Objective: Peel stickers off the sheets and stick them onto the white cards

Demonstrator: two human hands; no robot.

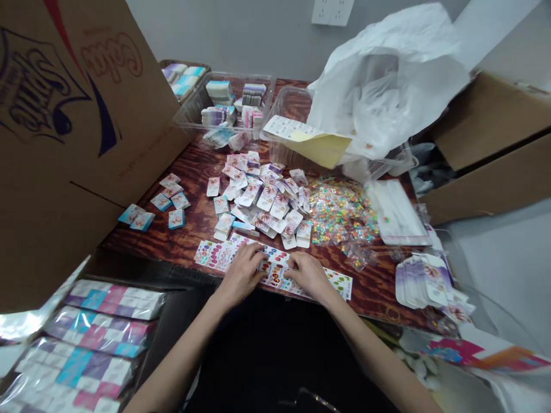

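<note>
From my remote station, I log the scene from largest item to smallest. A wooden table (172, 241) with dark reddish grain occupies the centre of the view. A printed cardboard flap (64, 115) stands along its left side, and an open cardboard box (486, 149) sits to its right. A white plastic bag (387, 86) is heaped at the far right corner. Shrink-wrapped packs (86, 350) lie below the table's left edge. A clear plastic tray (224, 109) at the far edge holds stacked cards.

Scattered white backing cards (262, 195) cover the table's middle, beside a clear bag of multicoloured small pieces (340, 209) and a stack of purple-edged cards (424, 281).

The printed sheets with coloured oval nail designs (275, 269) lie in a row at the near table edge, directly under both hands. The left hand (241, 274) and right hand (307, 275) rest on them, close together, with fingers curled downward. I cannot tell whether either hand pinches a sheet.
</note>
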